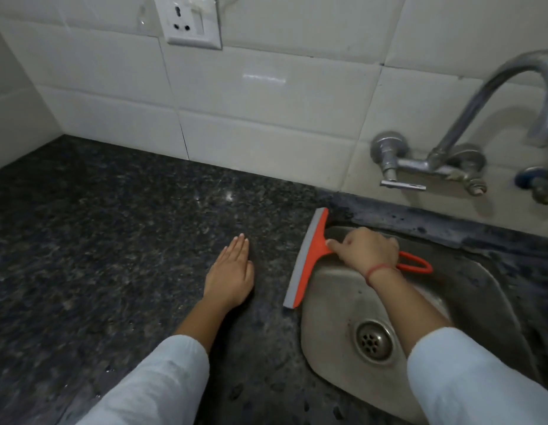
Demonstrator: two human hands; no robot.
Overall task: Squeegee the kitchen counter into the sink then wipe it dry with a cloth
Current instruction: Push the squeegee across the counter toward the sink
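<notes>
An orange squeegee [309, 250] with a grey blade lies along the left rim of the steel sink [337, 289]. My right hand [366, 248] is shut on its handle, above the basin; the looped handle end sticks out to the right. The blade edge rests on the dark speckled granite counter [113, 228] right at the sink's edge. My left hand [231, 271] lies flat on the counter, palm down with fingers together, a little left of the blade, holding nothing. No cloth is in view.
A chrome wall tap [469, 118] arches over the sink's far right. White tiles [236, 102] back the counter, with a wall socket [190, 21] at the top. The sink drain [374, 340] sits near my right forearm.
</notes>
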